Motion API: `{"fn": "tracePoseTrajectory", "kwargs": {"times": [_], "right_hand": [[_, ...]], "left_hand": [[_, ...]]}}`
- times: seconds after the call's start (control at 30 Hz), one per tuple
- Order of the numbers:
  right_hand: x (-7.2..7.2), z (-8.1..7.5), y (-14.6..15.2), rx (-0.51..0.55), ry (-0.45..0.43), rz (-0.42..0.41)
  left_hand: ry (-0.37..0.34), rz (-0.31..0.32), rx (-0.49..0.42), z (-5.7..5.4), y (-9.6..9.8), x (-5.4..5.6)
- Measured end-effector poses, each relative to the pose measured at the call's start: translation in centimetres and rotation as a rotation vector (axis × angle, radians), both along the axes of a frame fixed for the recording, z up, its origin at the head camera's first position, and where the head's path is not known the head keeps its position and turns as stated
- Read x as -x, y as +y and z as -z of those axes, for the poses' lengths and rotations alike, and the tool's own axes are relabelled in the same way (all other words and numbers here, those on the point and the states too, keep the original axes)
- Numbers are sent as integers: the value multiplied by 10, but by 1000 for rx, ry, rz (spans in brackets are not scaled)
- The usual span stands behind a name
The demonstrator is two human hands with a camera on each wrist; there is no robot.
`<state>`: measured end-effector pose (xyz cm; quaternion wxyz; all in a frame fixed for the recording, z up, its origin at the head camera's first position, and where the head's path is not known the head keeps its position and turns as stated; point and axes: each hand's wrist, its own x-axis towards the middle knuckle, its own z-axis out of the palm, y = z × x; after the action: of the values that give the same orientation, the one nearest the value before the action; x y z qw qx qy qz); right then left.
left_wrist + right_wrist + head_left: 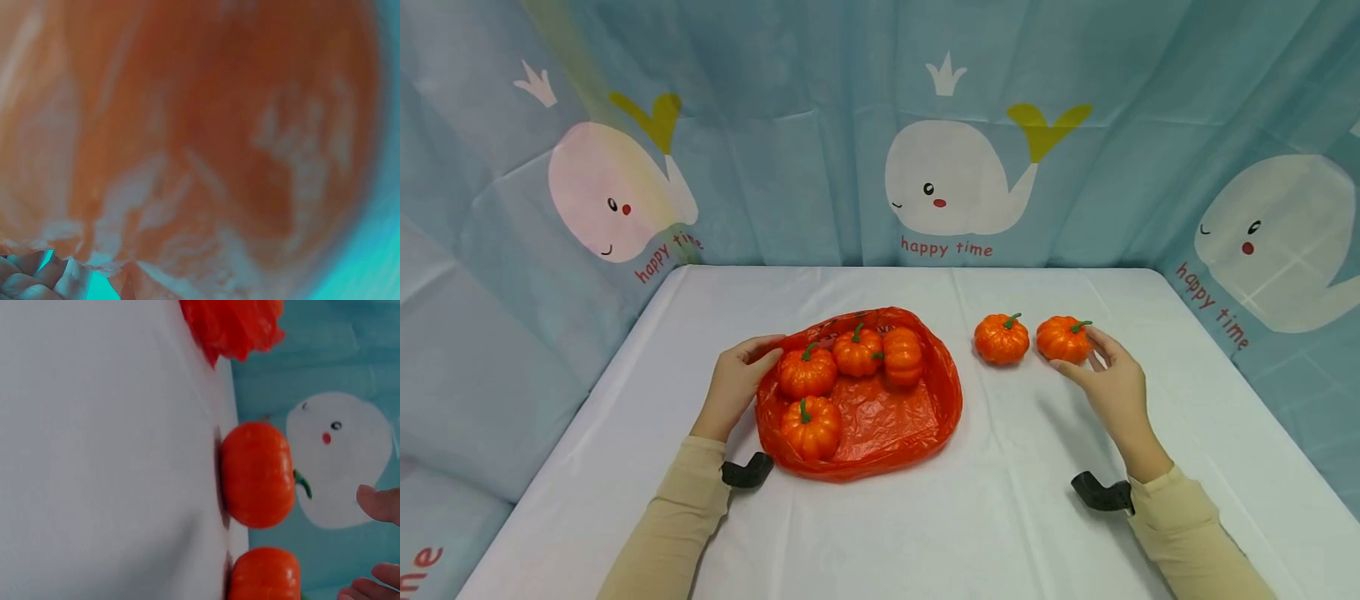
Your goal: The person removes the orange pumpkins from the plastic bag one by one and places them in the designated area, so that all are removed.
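My left hand [735,382] holds the left rim of a red plastic bag [887,421], which lies wide open on the table. Several small orange pumpkins with green stems sit inside it, one [807,372] right beside that hand. In the left wrist view the bag [219,125] fills most of the picture, blurred, with curled fingers [28,275] in the lower corner. My right hand [1112,387] is at the outer side of a pumpkin [1063,340], thumb and fingers spread. The right wrist view shows a gap between its thumb [380,503] and that pumpkin [265,575].
Another pumpkin [1002,339] stands on the table between the bag and the right-hand pumpkin. A white cloth covers the table [910,533]. Blue curtains [820,183] printed with whales hang behind and along both sides. Black curved pieces [1102,492] are worn at both wrists.
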<state>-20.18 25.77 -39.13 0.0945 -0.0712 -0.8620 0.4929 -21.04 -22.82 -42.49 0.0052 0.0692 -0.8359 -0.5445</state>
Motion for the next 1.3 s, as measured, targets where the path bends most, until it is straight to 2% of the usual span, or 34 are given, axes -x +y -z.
{"fn": "tracePoseTrajectory", "kwargs": {"times": [0.13,0.5,1.0,1.3], "right_hand": [[-6,-1,-13,-44,33,-69],[-15,-3,-45,-72,-4,-246],[-11,-9,-74,-109,20,-357],[-6,-7,-95,-111,74,-434]], "left_hand": [[9,2,3,0,0,0],[12,4,5,-1,0,-1],[11,13,8,0,1,0],[14,4,9,1,0,1]]}}
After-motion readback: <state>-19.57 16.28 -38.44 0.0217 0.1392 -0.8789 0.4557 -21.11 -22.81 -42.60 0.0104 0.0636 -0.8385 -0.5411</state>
